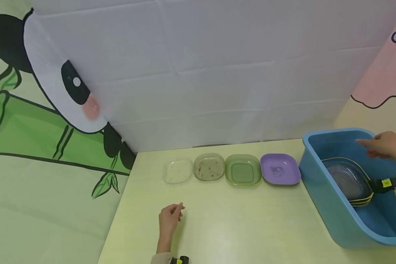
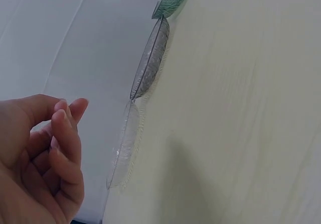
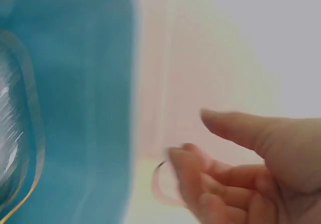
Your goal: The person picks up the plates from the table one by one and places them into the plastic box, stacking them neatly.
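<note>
My right hand [image 1: 384,145] is over the far right part of a blue plastic bin [image 1: 323,205], holding nothing. In the right wrist view its thumb and fingers are apart and blurred. Inside the bin lie stacked clear dishes [image 1: 348,179] with yellow rims. Above the table my left hand [image 1: 169,218] hangs with loosely curled fingers and holds nothing. Nearest to it is a clear dish [image 1: 178,171], first in a row along the table's back. Beside that are a grey see-through dish [image 1: 209,167], a green dish [image 1: 243,169] and a purple dish [image 1: 280,169].
A pale yellow table [image 1: 224,223] bears the dishes and the bin. Behind it hangs a whitish cloth [image 1: 217,73] with cartoon animals printed on it. The bin stands at the table's right side, its near wall close to the purple dish.
</note>
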Motion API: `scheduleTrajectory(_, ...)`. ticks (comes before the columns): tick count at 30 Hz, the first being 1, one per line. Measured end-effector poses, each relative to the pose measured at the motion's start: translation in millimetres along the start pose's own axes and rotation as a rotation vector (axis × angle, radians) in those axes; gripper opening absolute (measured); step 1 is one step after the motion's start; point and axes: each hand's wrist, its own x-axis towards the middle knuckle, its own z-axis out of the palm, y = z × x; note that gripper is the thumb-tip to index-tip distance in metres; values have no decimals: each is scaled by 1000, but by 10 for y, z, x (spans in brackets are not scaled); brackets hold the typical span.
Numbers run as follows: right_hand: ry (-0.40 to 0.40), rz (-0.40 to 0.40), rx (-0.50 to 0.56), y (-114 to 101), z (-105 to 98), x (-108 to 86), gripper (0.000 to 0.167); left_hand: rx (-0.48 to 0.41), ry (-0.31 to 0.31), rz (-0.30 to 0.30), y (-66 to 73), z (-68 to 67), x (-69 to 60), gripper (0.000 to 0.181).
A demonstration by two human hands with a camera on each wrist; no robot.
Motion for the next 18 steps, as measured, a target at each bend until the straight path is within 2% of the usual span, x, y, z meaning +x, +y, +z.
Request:
scheduleTrajectory(2, 89, 7, 34, -140, -48, -2, 88, 5, 3, -3, 14, -11, 45, 29)
scheduleTrajectory(3, 149, 1, 61, -274, -78, -69, 86, 9, 3, -10, 22, -15, 74, 28)
scheduleTrajectory(7, 341, 10, 217, -1043, -264, -579, 61, 11, 30, -70, 18, -27, 262, 27)
scheduleTrajectory(10, 482, -58, 337, -1444, -263, -875, 49, -29, 67, -133, -26, -42, 445, 28)
scheduleTrajectory(12, 529, -108, 413, -1616, -198, -1012, 33, -83, 88, -176, -40, -46, 561, 30)
scheduleTrajectory(15, 541, -189, 517, -1859, -27, -1218, 12, -176, 105, -235, 8, -32, 720, 35)
scheduleTrajectory(18, 511, -259, 584, -2060, 241, -1374, 13, -257, 77, -298, 77, -4, 873, 39)
